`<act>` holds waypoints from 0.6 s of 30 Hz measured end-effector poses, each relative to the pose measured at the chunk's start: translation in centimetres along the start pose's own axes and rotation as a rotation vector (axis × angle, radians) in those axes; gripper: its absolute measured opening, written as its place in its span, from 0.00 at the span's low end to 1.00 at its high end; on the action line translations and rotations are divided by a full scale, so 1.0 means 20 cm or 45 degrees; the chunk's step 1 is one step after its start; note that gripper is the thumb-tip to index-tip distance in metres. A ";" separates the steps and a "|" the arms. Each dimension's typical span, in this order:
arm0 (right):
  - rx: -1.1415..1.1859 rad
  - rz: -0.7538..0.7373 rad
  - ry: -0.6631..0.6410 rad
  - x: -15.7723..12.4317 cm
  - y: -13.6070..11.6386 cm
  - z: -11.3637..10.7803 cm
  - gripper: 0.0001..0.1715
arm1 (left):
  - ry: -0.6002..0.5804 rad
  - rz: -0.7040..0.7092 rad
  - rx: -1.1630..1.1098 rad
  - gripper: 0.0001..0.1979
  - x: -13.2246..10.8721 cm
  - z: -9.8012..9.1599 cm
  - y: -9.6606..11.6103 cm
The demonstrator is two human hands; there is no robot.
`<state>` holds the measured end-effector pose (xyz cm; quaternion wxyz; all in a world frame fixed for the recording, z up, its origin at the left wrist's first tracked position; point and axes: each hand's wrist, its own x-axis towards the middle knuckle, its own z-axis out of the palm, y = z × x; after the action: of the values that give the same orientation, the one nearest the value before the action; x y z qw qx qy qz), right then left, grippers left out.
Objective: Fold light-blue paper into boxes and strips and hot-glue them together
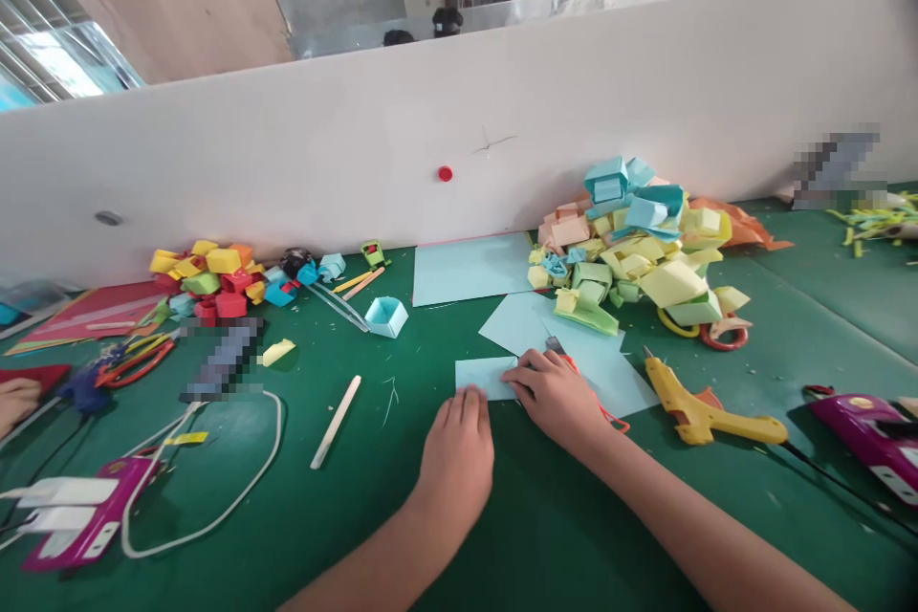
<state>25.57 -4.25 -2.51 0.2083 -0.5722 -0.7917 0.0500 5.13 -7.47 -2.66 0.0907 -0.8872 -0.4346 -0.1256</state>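
A light blue paper strip (477, 380) lies flat on the green table in front of me. My left hand (459, 440) rests its outstretched fingertips on the strip's lower edge. At the strip's right end, my right hand (559, 397) has its fingers bent and pressed together on the paper. Beneath that hand is a tool with a red-orange handle (618, 423) and a grey tip, mostly covered, so its kind is unclear. Larger light blue sheets (520, 320) lie behind and under the right hand. An open light blue paper box (386, 316) stands farther left.
Folded paper pieces form heaps at right (638, 249) and left (215, 273). A yellow glue gun (707, 406) lies right of my hand. Leftward are a wooden stick (336, 423), a phone (226, 359), a white cable (276, 459) and a purple power strip (107, 521). Another person's hand (18, 402) shows far left.
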 end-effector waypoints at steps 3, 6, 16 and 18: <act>0.014 0.003 -0.002 0.00 0.00 0.01 0.16 | -0.038 -0.075 0.072 0.29 -0.06 0.03 0.09; 0.031 0.010 -0.008 0.00 0.00 0.01 0.15 | -0.085 -0.045 0.070 0.28 -0.06 0.02 0.10; 0.014 0.008 -0.015 -0.01 -0.01 -0.02 0.16 | -0.025 0.034 0.102 0.20 -0.01 -0.03 0.01; 0.031 -0.010 -0.017 -0.02 -0.01 -0.03 0.16 | -0.011 0.038 0.056 0.20 0.02 -0.04 -0.03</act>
<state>25.64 -4.79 -2.03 0.2102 -0.5662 -0.7946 0.0628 4.78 -7.03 -1.77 0.1102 -0.8919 -0.4244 -0.1107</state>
